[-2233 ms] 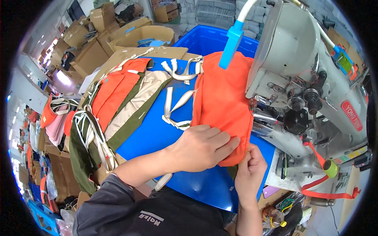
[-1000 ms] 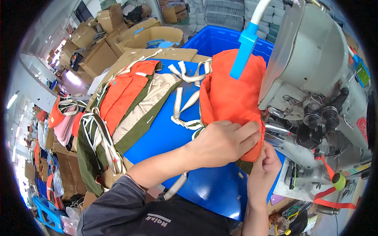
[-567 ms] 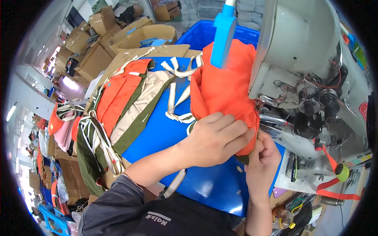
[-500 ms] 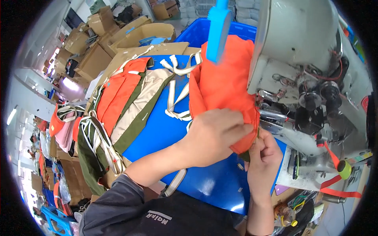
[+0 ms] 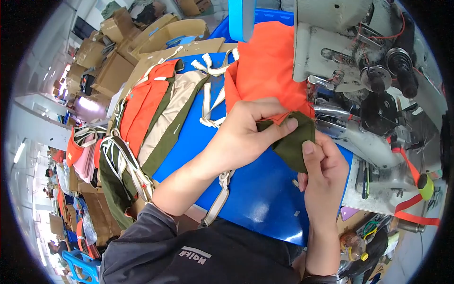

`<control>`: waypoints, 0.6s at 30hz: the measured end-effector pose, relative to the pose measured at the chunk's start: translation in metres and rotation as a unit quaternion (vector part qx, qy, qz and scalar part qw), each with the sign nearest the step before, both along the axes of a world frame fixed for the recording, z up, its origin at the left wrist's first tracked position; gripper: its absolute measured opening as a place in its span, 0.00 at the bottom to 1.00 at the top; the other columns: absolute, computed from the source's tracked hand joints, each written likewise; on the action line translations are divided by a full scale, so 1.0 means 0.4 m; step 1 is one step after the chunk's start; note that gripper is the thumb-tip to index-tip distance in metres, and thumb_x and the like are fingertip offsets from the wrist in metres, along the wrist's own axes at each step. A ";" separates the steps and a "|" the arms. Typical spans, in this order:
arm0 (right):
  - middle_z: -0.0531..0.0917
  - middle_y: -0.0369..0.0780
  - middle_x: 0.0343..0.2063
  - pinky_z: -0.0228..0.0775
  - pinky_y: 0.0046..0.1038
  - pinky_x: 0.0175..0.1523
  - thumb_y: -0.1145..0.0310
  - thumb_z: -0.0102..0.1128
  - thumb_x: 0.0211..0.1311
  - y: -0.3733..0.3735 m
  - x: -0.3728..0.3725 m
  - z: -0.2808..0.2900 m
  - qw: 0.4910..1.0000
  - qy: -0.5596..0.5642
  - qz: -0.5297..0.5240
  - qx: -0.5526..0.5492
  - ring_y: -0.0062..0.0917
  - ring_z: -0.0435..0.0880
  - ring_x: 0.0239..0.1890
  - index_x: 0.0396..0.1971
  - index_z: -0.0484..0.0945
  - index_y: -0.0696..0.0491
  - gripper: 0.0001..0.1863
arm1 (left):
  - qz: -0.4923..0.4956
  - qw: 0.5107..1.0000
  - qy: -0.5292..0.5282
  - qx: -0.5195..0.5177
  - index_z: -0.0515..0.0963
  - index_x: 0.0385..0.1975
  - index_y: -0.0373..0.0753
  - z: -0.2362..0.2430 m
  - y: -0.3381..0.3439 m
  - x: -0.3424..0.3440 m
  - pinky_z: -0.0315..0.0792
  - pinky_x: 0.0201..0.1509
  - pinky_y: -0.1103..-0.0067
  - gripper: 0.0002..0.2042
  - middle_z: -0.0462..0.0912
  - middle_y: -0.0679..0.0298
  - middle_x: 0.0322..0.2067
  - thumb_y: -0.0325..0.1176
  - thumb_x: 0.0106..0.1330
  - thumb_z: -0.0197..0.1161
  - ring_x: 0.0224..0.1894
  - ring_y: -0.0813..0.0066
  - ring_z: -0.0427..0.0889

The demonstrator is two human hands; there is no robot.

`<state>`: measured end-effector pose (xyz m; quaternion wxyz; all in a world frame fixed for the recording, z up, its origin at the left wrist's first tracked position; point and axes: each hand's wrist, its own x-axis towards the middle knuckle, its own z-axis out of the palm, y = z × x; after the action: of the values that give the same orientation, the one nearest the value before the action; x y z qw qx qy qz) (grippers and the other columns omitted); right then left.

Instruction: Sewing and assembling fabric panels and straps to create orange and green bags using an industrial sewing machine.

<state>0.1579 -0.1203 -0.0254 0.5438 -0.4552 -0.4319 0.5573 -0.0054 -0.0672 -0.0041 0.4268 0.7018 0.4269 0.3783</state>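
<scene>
Fabric (image 5: 272, 71) (orange, green), left hand (image 5: 249, 132) pinching it, right hand (image 5: 324, 163) pinching its green edge, sewing machine (image 5: 331, 54) beside.

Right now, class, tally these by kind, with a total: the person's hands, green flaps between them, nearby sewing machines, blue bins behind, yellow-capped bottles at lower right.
Left hand and right hand: 2
Green flap: 1
Sewing machine: 1
Blue bin: 1
Yellow-capped bottle: 1
Total: 6

Piled cardboard boxes (image 5: 111, 73) fill my upper left, with a blue bin (image 5: 274, 16) farther right. At lower left I see a blue plastic stool (image 5: 81, 266); at lower right, a yellow-capped bottle (image 5: 352, 245) below a flat purple piece (image 5: 349, 213) and a red ribbon (image 5: 416, 217).
</scene>
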 end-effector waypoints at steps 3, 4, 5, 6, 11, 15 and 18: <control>0.76 0.29 0.20 0.54 0.13 0.17 0.68 0.51 0.72 0.000 0.001 -0.003 1.000 0.000 -0.003 0.005 0.07 0.64 0.13 0.48 0.76 0.59 0.12 | 0.018 0.999 -0.038 0.001 0.79 0.35 0.28 -0.005 -0.007 0.016 0.70 0.41 0.83 0.05 0.80 0.65 0.29 0.23 0.64 0.63 0.36 0.84 0.76; 0.77 0.30 0.23 0.54 0.13 0.16 0.66 0.50 0.73 -0.001 0.002 -0.005 1.000 -0.009 0.000 0.015 0.07 0.63 0.12 0.48 0.76 0.58 0.12 | 0.026 0.996 -0.080 -0.009 0.80 0.36 0.29 -0.006 -0.008 0.020 0.71 0.42 0.82 0.05 0.82 0.64 0.31 0.22 0.63 0.63 0.37 0.83 0.78; 0.77 0.30 0.23 0.54 0.13 0.16 0.66 0.50 0.73 -0.002 0.004 -0.006 1.000 -0.009 0.000 0.014 0.07 0.63 0.12 0.48 0.76 0.58 0.12 | 0.026 0.996 -0.080 -0.010 0.80 0.36 0.29 -0.010 -0.008 0.020 0.71 0.42 0.82 0.05 0.82 0.64 0.31 0.22 0.63 0.63 0.37 0.83 0.78; 0.77 0.30 0.23 0.54 0.13 0.16 0.67 0.50 0.73 -0.001 0.006 -0.005 1.000 -0.011 0.003 0.012 0.07 0.63 0.12 0.48 0.76 0.58 0.12 | 0.024 0.998 -0.036 0.038 0.81 0.37 0.31 -0.015 -0.006 0.018 0.72 0.40 0.80 0.06 0.82 0.63 0.31 0.22 0.61 0.65 0.36 0.81 0.79; 0.74 0.28 0.17 0.54 0.13 0.18 0.69 0.52 0.72 0.001 0.007 0.007 1.000 -0.014 0.008 -0.001 0.06 0.65 0.14 0.48 0.76 0.60 0.12 | 0.024 0.974 0.107 0.199 0.82 0.40 0.33 -0.012 -0.029 0.019 0.74 0.36 0.78 0.14 0.79 0.62 0.30 0.21 0.53 0.68 0.31 0.72 0.81; 0.75 0.29 0.18 0.55 0.13 0.17 0.73 0.49 0.72 -0.012 -0.003 0.001 1.000 -0.022 -0.015 -0.009 0.07 0.65 0.13 0.48 0.75 0.60 0.11 | 0.030 0.904 0.224 0.364 0.80 0.41 0.35 -0.021 -0.052 0.034 0.72 0.27 0.73 0.18 0.72 0.61 0.28 0.26 0.47 0.62 0.27 0.68 0.79; 0.76 0.30 0.20 0.55 0.13 0.17 0.76 0.47 0.72 -0.007 -0.009 -0.006 0.999 -0.012 -0.029 -0.017 0.07 0.66 0.13 0.48 0.74 0.60 0.11 | 0.037 0.871 0.300 0.386 0.79 0.46 0.35 -0.020 -0.056 0.038 0.70 0.26 0.77 0.23 0.72 0.65 0.27 0.28 0.44 0.64 0.26 0.70 0.77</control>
<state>0.1543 -0.1229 -0.0279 0.5472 -0.4830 -0.4154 0.5429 0.0097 -0.0897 -0.0122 -0.0413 0.8739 0.3804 0.2998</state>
